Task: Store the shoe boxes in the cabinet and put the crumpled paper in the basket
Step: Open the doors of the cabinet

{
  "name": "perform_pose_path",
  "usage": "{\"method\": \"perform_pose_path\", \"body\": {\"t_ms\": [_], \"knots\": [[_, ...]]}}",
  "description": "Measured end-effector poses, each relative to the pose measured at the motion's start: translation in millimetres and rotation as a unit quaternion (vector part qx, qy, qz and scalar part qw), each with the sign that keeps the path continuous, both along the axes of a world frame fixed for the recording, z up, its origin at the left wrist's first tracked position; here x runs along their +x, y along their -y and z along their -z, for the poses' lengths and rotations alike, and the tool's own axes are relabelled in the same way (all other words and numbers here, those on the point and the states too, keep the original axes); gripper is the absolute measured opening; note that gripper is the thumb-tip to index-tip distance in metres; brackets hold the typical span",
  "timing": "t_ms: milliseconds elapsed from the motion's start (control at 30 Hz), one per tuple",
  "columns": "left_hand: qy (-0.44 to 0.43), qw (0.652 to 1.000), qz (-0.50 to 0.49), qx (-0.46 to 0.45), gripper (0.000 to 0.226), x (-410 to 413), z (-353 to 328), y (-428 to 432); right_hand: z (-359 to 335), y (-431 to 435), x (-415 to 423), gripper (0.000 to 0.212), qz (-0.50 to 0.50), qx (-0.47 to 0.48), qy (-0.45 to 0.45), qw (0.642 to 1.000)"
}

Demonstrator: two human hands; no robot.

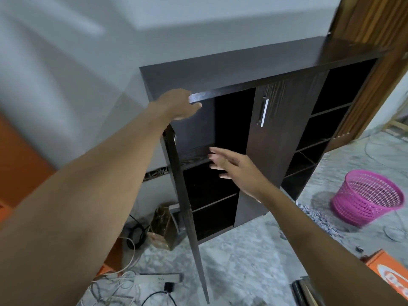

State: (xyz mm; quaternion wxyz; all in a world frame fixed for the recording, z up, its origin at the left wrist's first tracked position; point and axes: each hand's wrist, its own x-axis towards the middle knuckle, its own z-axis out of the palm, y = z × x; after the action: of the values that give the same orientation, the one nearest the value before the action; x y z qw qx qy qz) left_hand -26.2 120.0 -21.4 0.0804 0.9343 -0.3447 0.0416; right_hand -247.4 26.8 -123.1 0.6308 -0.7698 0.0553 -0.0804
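From the head camera, your left hand [178,104] is gripping the top edge of the open cabinet door [187,195], fingers curled over it, and the door is standing edge-on toward you. Your right hand [234,168] is hanging empty with fingers spread, in front of the open left compartment of the dark cabinet [242,69], just beside a shelf edge; contact is unclear. The second door with the silver handle [262,111] is sitting shut at the middle. At 3 o'clock from your right hand, the pink basket [366,197] is resting on the marbled floor [242,261], well apart from the cabinet. At 5 o'clock, an orange shoe box [390,272] is lying at the frame's edge. Cables and a power strip [159,278] are lying at 7 o'clock.
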Motion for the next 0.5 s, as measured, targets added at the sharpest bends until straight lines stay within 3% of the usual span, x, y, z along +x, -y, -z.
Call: {"method": "perform_pose_path", "body": {"t_ms": [100, 167, 300, 500], "knots": [[-0.010, 1.000, 0.017, -0.013, 0.053, -5, -1, 19, 0, 48, 5, 0.022, 0.100, 0.004, 0.000, 0.995], [-0.013, 1.000, 0.017, -0.002, 0.057, -4, -3, 35, 2, 81, 10, 0.022, 0.146, 0.000, -0.006, 0.989], [0.011, 0.999, 0.049, -0.007, 0.044, -4, -5, 80, 8, 148, 24, 0.022, 0.201, -0.027, -0.017, 0.979], [0.013, 0.997, 0.074, -0.017, 0.053, -6, 0, 161, 10, 221, 57, 0.028, 0.229, -0.045, -0.018, 0.972]]}}
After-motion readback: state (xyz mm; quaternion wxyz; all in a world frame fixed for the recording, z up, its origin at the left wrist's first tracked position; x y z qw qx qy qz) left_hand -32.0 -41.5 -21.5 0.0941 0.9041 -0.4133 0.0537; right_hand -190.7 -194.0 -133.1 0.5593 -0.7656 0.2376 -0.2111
